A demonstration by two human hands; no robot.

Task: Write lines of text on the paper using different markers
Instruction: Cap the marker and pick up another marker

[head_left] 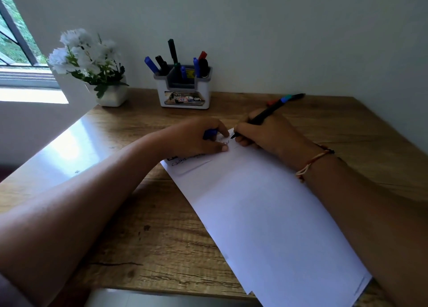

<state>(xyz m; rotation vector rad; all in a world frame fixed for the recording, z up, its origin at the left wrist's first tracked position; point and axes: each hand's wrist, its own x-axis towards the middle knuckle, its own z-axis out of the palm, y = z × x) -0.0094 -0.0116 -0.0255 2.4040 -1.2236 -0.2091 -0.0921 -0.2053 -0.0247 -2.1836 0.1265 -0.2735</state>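
A white sheet of paper lies slanted on the wooden desk, with a few written lines near its far end. My right hand grips a black marker, its tip touching the paper's top edge. My left hand rests on the paper beside the tip, its fingers curled round a blue marker cap. Two more markers lie on the desk behind my right hand, partly hidden.
A white holder with several blue, black, green and red markers stands against the wall. A white pot of white flowers sits at the back left. A window is at far left. The desk's front edge is near me.
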